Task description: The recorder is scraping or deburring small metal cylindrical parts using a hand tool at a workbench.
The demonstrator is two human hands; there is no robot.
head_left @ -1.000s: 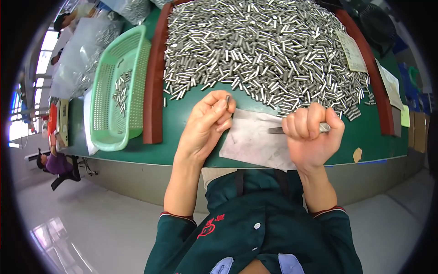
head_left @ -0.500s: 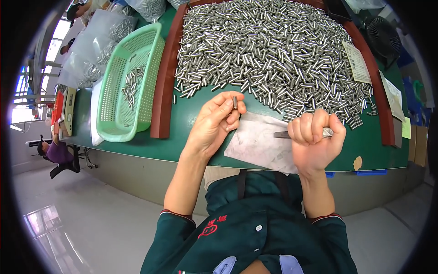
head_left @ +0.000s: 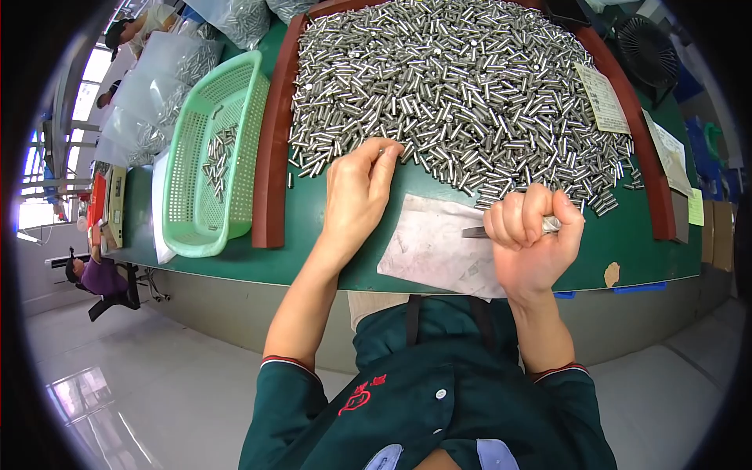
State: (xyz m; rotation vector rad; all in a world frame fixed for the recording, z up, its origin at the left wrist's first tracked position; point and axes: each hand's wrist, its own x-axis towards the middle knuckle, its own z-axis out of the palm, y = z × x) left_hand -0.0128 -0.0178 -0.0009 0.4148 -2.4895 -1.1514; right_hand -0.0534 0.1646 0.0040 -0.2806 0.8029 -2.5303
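A broad heap of short shiny metal pins (head_left: 439, 86) covers the far part of the green table. At its near edge is my left hand (head_left: 354, 192), back up, thumb and forefinger pinched together. A small bit of a metal pin (head_left: 381, 152) shows between those fingertips; most of it is hidden. My right hand (head_left: 534, 235) is closed in a fist around a hand tool. The tool's flat dark blade (head_left: 474, 233) sticks out to the left, and a pale, shiny handle end shows by the thumb. Below the blade lies a smudged whitish cloth or paper sheet (head_left: 435, 243).
Dark red rails (head_left: 270, 188) border the heap at left and right. A green mesh basket (head_left: 178, 180) with some pins stands left, near bulging clear bags (head_left: 149, 102). Paper slips (head_left: 603, 98) and a black fan (head_left: 646, 51) are at right. Other people (head_left: 103, 274) sit farther left.
My left hand has moved up and slightly left to the heap's edge and turned back up; before, it held a pin upright over the table. My right hand has barely moved, still gripping the tool.
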